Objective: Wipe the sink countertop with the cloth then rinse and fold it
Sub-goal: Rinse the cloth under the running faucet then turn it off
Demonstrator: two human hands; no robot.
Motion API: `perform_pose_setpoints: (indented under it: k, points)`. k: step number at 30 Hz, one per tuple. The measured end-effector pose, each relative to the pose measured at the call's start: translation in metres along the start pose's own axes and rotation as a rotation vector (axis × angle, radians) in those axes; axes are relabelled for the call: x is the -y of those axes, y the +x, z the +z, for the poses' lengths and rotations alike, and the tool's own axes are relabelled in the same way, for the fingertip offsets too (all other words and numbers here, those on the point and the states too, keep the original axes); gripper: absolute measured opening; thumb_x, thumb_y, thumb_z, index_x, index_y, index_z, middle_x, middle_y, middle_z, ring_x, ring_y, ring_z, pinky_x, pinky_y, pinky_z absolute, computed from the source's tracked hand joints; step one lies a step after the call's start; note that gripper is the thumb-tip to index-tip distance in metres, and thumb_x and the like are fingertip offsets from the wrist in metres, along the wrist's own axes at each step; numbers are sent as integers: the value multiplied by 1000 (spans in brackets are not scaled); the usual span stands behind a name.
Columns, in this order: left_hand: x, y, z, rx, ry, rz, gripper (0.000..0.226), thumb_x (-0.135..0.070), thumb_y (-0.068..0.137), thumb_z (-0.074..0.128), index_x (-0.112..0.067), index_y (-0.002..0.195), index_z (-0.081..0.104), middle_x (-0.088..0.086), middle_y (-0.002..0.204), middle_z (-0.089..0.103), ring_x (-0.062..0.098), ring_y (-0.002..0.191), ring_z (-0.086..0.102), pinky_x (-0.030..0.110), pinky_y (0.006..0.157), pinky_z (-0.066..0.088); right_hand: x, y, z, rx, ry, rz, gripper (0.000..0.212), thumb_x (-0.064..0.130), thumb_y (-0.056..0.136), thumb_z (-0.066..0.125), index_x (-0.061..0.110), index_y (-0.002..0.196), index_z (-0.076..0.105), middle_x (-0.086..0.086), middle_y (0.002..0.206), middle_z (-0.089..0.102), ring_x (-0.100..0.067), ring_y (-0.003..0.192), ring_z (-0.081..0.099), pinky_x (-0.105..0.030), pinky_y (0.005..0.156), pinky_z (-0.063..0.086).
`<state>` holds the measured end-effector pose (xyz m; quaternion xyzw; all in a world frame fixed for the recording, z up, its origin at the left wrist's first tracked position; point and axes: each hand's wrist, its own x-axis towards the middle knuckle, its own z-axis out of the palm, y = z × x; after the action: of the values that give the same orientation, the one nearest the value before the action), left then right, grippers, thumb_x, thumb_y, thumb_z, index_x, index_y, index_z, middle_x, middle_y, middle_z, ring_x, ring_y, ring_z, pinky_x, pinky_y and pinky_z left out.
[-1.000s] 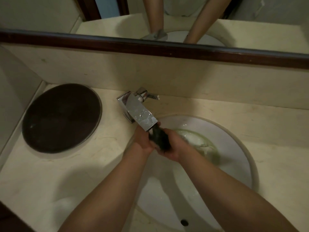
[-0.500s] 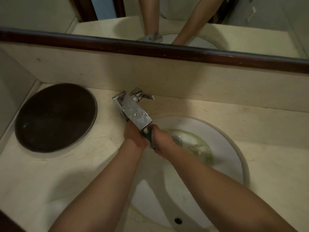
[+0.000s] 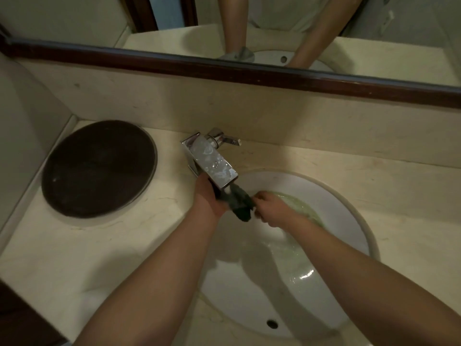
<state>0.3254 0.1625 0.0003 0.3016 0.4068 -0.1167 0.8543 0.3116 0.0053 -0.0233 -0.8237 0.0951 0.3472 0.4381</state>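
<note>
A dark, wet cloth [image 3: 240, 204] hangs bunched just under the spout of the chrome faucet [image 3: 212, 163], over the white sink basin [image 3: 349, 221]. My left hand [image 3: 209, 198] grips its left end, partly hidden beneath the spout. My right hand [image 3: 270, 208] pinches its right edge, a little apart from the left hand. Greenish water pools in the basin behind my right hand. The beige marble countertop [image 3: 99, 258] surrounds the basin.
A round dark-brown lid or plate [image 3: 98, 168] lies on the counter at the left. A mirror with a dark wooden frame [image 3: 249, 71] runs along the backsplash. The faucet lever [image 3: 225, 139] points right. An overflow hole [image 3: 272, 323] sits at the basin's near side.
My hands were pressed together around the cloth under the spout. Now they have drawn apart and the cloth shows stretched between them.
</note>
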Motion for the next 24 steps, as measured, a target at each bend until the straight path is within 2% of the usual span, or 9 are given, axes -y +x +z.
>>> perform_pose_setpoints:
  k: [4, 10, 13, 15, 17, 19, 21, 22, 24]
  points:
    - [2, 0, -4, -25, 26, 10, 30, -34, 93, 50, -17, 69, 57, 4, 65, 54, 20, 63, 51, 31, 72, 45, -5, -2, -12, 24, -74, -49, 24, 35, 95, 45, 21, 92, 65, 3, 66, 53, -15, 57, 47, -23, 49, 34]
    - [3, -5, -7, -22, 32, -9, 34, -30, 95, 50, -16, 66, 60, 4, 57, 59, 19, 49, 59, 31, 62, 46, -1, -3, -7, 14, 204, -58, 28, 24, 94, 48, 29, 73, 66, 10, 61, 60, -8, 55, 48, -24, 56, 37]
    - [4, -7, -8, 20, 32, -18, 38, -27, 95, 51, -14, 62, 66, 5, 61, 61, 18, 48, 63, 32, 61, 48, 6, -9, -7, -37, 239, -87, 25, 23, 98, 45, 30, 85, 65, 4, 74, 61, -14, 66, 52, -25, 58, 39]
    - [6, -8, -9, 26, 245, 3, 29, -26, 94, 54, -11, 74, 67, 4, 64, 64, 20, 52, 64, 32, 62, 49, 15, -14, -10, -108, 271, -119, 24, 26, 100, 45, 25, 88, 66, 1, 75, 62, -15, 69, 54, -25, 59, 41]
    - [7, -6, -10, -34, 671, 91, 11, -19, 89, 62, -10, 93, 66, 2, 70, 63, 19, 58, 60, 27, 58, 47, 24, -18, -14, -159, 352, -169, 23, 27, 98, 49, 23, 83, 66, 0, 74, 61, -14, 70, 55, -27, 64, 43]
    - [9, -8, -11, -80, 973, 225, 10, -12, 81, 65, -13, 90, 65, -1, 74, 64, 23, 68, 64, 27, 61, 48, 31, -23, -18, -143, 405, -218, 25, 26, 97, 52, 20, 77, 64, 0, 69, 57, -10, 63, 55, -27, 62, 42]
    - [15, -16, -12, -120, 1153, 396, 8, -19, 82, 61, -15, 86, 66, 0, 78, 67, 25, 79, 68, 27, 69, 50, 34, -26, -19, -110, 364, -252, 26, 24, 97, 53, 20, 73, 61, 0, 65, 56, -6, 52, 53, -24, 54, 39]
    - [19, -24, -12, -128, 1172, 446, 11, -22, 87, 59, -15, 86, 67, -3, 74, 67, 17, 74, 66, 23, 67, 48, 34, -27, -19, -87, 339, -256, 27, 23, 97, 53, 20, 71, 60, 0, 62, 55, -5, 48, 52, -23, 51, 38]
    - [32, -36, -14, 69, 1065, 447, 17, -19, 94, 56, -17, 81, 66, -11, 66, 65, 1, 63, 60, 18, 62, 43, 34, -28, -16, -48, 315, -265, 30, 21, 97, 53, 20, 67, 59, -1, 59, 53, -8, 47, 49, -25, 50, 37]
